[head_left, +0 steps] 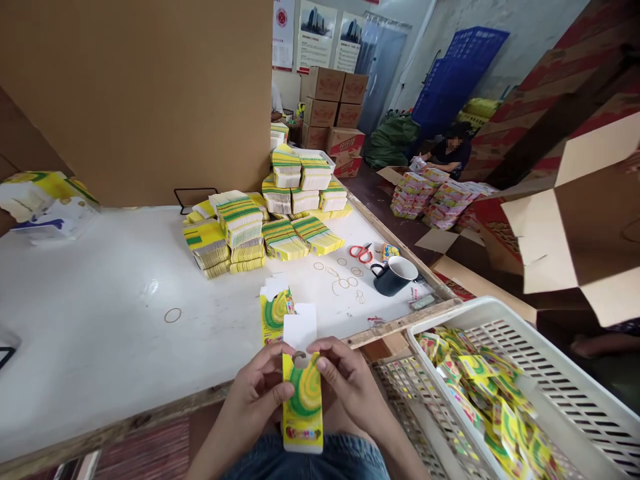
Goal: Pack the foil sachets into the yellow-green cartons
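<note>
Upright in front of me is a small yellow-green carton (303,413) with a white top flap standing up. My left hand (260,383) pinches its upper left edge between thumb and fingers. On the opposite edge, near the top opening, my right hand (345,373) grips it the same way. Behind it on the table's front part lies another yellow carton (274,312), its white flap also raised and its lower end partly hidden by the held one. Further back are stacked bundles of flat yellow cartons (239,217).
On the white table (125,267) are rubber bands (173,315), red-handled scissors (361,253) and a dark mug (393,277). At right, a white plastic basket (493,308) holds many filled-looking yellow packs (500,400). Open cardboard boxes (545,240) stand beyond it; a person (450,152) sits farther back.
</note>
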Motion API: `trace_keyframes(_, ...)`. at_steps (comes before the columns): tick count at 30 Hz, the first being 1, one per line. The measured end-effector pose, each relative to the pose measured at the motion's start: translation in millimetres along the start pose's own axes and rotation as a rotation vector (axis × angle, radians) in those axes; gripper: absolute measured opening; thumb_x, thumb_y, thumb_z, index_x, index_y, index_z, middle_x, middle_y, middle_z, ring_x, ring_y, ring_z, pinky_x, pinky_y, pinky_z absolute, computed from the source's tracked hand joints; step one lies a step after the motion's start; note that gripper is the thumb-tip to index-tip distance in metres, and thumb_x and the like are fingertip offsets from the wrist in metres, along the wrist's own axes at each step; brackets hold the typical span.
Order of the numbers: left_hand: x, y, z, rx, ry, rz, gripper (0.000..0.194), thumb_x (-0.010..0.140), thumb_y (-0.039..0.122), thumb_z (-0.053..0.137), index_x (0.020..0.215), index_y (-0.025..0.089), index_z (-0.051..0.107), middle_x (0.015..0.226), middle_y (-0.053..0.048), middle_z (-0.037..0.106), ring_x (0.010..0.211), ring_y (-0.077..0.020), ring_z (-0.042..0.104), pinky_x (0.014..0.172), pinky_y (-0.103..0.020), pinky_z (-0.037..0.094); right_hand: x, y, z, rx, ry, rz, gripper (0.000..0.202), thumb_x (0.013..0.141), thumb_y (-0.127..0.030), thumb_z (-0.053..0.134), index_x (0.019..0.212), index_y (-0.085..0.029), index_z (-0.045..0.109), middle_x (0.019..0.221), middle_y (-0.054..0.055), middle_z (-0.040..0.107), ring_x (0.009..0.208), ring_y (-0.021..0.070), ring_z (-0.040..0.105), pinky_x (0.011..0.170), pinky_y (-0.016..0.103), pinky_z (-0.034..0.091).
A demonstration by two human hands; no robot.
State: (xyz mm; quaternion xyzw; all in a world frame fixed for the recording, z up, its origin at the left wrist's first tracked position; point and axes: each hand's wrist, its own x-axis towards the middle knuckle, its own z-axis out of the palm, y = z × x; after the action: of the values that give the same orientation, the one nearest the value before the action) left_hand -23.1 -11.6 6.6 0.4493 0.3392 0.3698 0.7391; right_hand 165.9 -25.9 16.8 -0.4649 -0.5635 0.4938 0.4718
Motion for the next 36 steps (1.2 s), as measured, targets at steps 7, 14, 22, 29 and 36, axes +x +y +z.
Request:
trace_keyframes(7,-2,0,5.9,-0.188,-0.032,-0.053,0.084,0.078,0.028,0.073,0.144,0.036,0.021,0.111,-0.007,0.070,0.093,-0.0249,0.070,0.081,-0.038,0.053,4,-1,1,-0.039,0.100,-0.029,0.019,0.093,-0.033,0.054,0.106,-0.022,0.064,0.083,0.004,0.065,0.076,0.0181,0.061,0.071,0.028,0.048)
trace_keyframes(14,2,-1,1.8,0.069,0.051,0.035,0.039,0.082,0.029,0.068,0.120,0.023,0.063,0.118,-0.010,0.069,0.094,-0.0256,0.069,0.084,-0.035,0.054,3,-3,-4,-0.125,0.068,-0.102,0.033,0.093,-0.044,0.050,0.096,-0.023,0.074,0.088,0.006,0.065,0.085,0.0212,0.059,0.076,0.031,0.047)
trace_keyframes(22,0,-8,7.2,0.181,0.078,0.067,0.045,0.088,0.030,0.060,0.132,0.025,0.055,0.138,-0.011,0.058,0.119,-0.0279,0.058,0.099,-0.037,0.047,5,2,7,-0.233,0.052,0.140,0.027,0.078,-0.018,0.062,0.105,-0.021,0.059,0.055,-0.009,0.039,0.049,0.0112,0.039,0.048,0.022,0.029)
trace_keyframes(29,3,-2,5.0,0.004,0.056,0.029,0.042,0.080,0.027,0.069,0.121,0.023,0.061,0.117,-0.009,0.072,0.105,-0.0274,0.067,0.088,-0.036,0.053,-1,2,5,-0.251,0.038,0.052,0.023,0.087,-0.025,0.060,0.109,-0.021,0.062,0.062,-0.004,0.056,0.056,0.0139,0.051,0.053,0.022,0.039)
trace_keyframes(36,7,-10,23.3,0.024,0.110,0.044,0.035,0.075,0.026,0.074,0.109,0.021,0.069,0.109,-0.010,0.075,0.097,-0.0284,0.070,0.081,-0.035,0.057,-2,6,2,-0.048,0.149,-0.002,0.018,0.087,-0.032,0.062,0.098,-0.022,0.073,0.087,0.006,0.071,0.081,0.0214,0.065,0.072,0.031,0.052)
